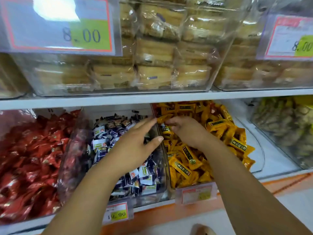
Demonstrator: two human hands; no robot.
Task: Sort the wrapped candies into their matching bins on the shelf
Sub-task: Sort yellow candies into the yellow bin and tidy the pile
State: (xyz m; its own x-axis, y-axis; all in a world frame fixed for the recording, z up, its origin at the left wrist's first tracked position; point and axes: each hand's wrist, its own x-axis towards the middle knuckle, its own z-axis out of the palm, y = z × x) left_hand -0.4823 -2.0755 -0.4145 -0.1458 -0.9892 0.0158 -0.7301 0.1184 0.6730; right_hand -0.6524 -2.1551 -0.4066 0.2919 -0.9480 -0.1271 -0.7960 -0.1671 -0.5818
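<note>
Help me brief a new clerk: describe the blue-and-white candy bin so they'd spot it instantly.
Below the white shelf board carrying pastry tubs, three candy bins sit side by side. Take the middle bin, under the left hand. Its dark-blue-and-white wrappers set it apart from red wrappers on its left and yellow ones on its right.

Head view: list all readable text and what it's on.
"8.00": upper left price tag.
"8.0", cut by the frame edge: upper right price tag.
"9.90", blurred character before it: lower left price tag, under the blue-and-white candies.
Lower right price tag, under the yellow candies: too blurred to read.
Print on the yellow candies: too small to read.
</note>
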